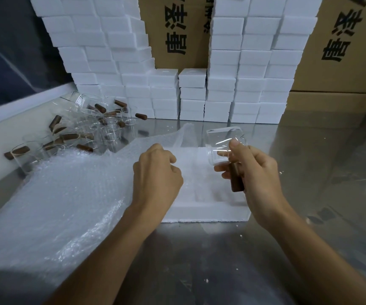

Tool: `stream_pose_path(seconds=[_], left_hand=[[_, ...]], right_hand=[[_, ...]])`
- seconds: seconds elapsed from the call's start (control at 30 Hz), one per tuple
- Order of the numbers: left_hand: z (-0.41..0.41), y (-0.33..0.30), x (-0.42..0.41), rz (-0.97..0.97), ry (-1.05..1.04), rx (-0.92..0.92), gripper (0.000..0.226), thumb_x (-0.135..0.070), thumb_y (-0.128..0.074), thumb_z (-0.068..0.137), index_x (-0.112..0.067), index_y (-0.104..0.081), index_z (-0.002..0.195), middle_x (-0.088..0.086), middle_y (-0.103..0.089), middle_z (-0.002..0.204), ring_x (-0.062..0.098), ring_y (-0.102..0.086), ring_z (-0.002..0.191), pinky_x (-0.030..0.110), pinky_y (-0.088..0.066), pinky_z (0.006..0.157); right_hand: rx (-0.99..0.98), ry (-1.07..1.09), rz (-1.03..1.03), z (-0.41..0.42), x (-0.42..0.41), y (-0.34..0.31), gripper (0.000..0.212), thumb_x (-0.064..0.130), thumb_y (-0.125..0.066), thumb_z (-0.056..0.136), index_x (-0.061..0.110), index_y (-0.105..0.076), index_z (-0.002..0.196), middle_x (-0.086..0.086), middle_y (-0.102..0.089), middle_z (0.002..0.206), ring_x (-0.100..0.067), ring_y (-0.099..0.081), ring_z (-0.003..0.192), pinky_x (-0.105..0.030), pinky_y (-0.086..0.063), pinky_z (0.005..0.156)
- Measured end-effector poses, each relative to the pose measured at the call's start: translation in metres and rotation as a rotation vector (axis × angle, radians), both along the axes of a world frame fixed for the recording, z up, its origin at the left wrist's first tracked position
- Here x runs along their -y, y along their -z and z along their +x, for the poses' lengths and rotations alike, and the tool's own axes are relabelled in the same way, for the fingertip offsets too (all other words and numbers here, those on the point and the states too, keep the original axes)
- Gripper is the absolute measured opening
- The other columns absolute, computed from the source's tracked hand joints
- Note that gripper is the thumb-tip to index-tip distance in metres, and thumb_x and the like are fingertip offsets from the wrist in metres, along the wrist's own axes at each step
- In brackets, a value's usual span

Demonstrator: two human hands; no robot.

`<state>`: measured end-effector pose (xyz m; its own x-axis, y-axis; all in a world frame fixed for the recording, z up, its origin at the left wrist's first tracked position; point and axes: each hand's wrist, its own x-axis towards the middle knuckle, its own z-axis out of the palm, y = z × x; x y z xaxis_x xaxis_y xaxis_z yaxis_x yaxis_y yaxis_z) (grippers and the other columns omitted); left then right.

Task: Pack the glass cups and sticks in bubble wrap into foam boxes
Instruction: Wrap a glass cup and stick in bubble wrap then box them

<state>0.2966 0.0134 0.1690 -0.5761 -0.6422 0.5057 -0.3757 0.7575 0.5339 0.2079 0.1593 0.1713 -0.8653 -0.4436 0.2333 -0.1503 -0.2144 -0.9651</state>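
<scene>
My right hand [255,172] grips a clear glass cup [223,142] with a brown wooden stick handle [236,180], holding it above the right side of an open white foam box [206,213] on the steel table. My left hand [156,175] is curled, pinching the edge of a bubble wrap sheet [67,194] that lies over the box's left part and spreads left. Several more glass cups with brown sticks [85,126] lie piled at the back left.
Stacks of closed white foam boxes [199,95] form a wall along the back, with brown cardboard cartons [342,51] behind and to the right. A white ledge [12,111] borders the left. The steel table [199,260] stretches toward me.
</scene>
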Motion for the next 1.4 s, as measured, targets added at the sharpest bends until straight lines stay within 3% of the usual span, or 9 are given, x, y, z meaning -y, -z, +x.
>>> stream_pose_path(seconds=[0.17,0.37,0.57,0.67,0.8,0.97,1.07,1.17,1.4], left_hand=[[0.002,-0.004,0.003,0.030,0.005,-0.104,0.013,-0.010,-0.081,0.078,-0.009,-0.072,0.069,0.000,-0.063,0.073,0.020,-0.058,0.067,0.034,-0.048,0.068],[0.001,-0.001,0.003,0.050,0.052,-0.060,0.026,0.002,-0.061,0.089,-0.012,-0.075,0.104,0.005,-0.069,0.117,0.026,-0.064,0.101,0.031,-0.047,0.087],[0.003,0.000,0.001,0.156,0.218,-0.115,0.040,0.002,-0.058,0.078,-0.025,-0.070,0.104,-0.011,-0.067,0.086,0.011,-0.056,0.075,0.015,-0.041,0.062],[0.001,-0.001,0.002,0.262,0.346,-0.221,0.056,0.005,-0.063,0.078,-0.029,-0.063,0.123,-0.018,-0.065,0.109,0.009,-0.057,0.074,0.025,-0.052,0.072],[0.002,0.001,0.001,0.150,0.439,-0.147,0.082,0.011,-0.063,0.080,-0.026,-0.041,0.149,-0.014,-0.041,0.151,0.018,-0.055,0.125,0.036,-0.055,0.094],[0.001,0.001,-0.005,0.148,0.489,-0.145,0.093,0.010,-0.065,0.080,-0.030,-0.025,0.154,-0.025,-0.016,0.159,0.042,-0.055,0.118,0.039,-0.053,0.097],[0.001,0.000,-0.004,0.146,0.552,-0.149,0.096,0.012,-0.064,0.078,-0.032,-0.024,0.154,-0.028,-0.016,0.158,0.026,-0.051,0.129,0.023,-0.050,0.093],[0.002,0.001,0.000,0.123,0.589,-0.126,0.097,0.012,-0.062,0.078,-0.032,-0.024,0.154,-0.027,-0.015,0.159,-0.004,-0.031,0.140,0.006,-0.042,0.094],[0.003,0.001,0.000,0.036,0.587,-0.096,0.099,0.013,-0.060,0.078,-0.030,-0.017,0.157,-0.031,-0.007,0.159,-0.016,-0.034,0.131,0.007,-0.046,0.082]], right_hand=[[0.041,-0.068,-0.033,0.005,0.004,-0.002,0.062,0.051,-0.063,0.078,-0.006,-0.068,0.100,-0.009,-0.076,0.092,-0.026,-0.074,0.085,-0.027,-0.055,0.069],[0.363,-0.435,-0.279,0.021,0.011,-0.014,0.038,0.052,-0.053,0.085,0.018,-0.067,0.073,-0.019,-0.073,0.112,-0.030,-0.069,0.109,-0.027,-0.059,0.078],[0.598,-0.602,-0.448,0.036,0.023,-0.021,0.037,0.047,-0.051,0.090,0.013,-0.047,0.078,-0.018,-0.075,0.091,-0.034,-0.064,0.119,-0.041,-0.051,0.099],[0.596,-0.575,-0.437,0.034,0.026,-0.020,0.037,0.045,-0.050,0.097,0.014,-0.050,0.078,-0.019,-0.069,0.121,-0.034,-0.063,0.121,-0.044,-0.050,0.100],[0.549,-0.476,-0.347,0.025,0.025,-0.020,0.040,0.045,-0.050,0.099,0.016,-0.070,0.079,-0.010,-0.073,0.111,-0.035,-0.061,0.121,-0.055,-0.054,0.094],[0.363,-0.444,-0.207,0.015,0.020,-0.020,0.033,0.040,-0.047,0.102,0.020,-0.073,0.108,-0.005,-0.061,0.131,-0.025,-0.054,0.129,-0.047,-0.057,0.092],[0.321,-0.432,-0.146,0.011,0.016,-0.015,0.029,0.029,-0.050,0.102,0.016,-0.075,0.109,0.009,-0.071,0.115,-0.023,-0.067,0.113,-0.031,-0.058,0.077],[0.253,-0.452,-0.028,0.001,0.008,-0.017,0.024,0.023,-0.057,0.099,0.016,-0.076,0.111,0.011,-0.071,0.120,-0.025,-0.067,0.114,-0.040,-0.060,0.085],[0.026,-0.256,0.078,0.003,0.014,-0.012,0.018,0.031,-0.064,0.095,0.036,-0.078,0.105,0.028,-0.046,0.142,0.001,-0.043,0.135,-0.033,-0.057,0.093]])
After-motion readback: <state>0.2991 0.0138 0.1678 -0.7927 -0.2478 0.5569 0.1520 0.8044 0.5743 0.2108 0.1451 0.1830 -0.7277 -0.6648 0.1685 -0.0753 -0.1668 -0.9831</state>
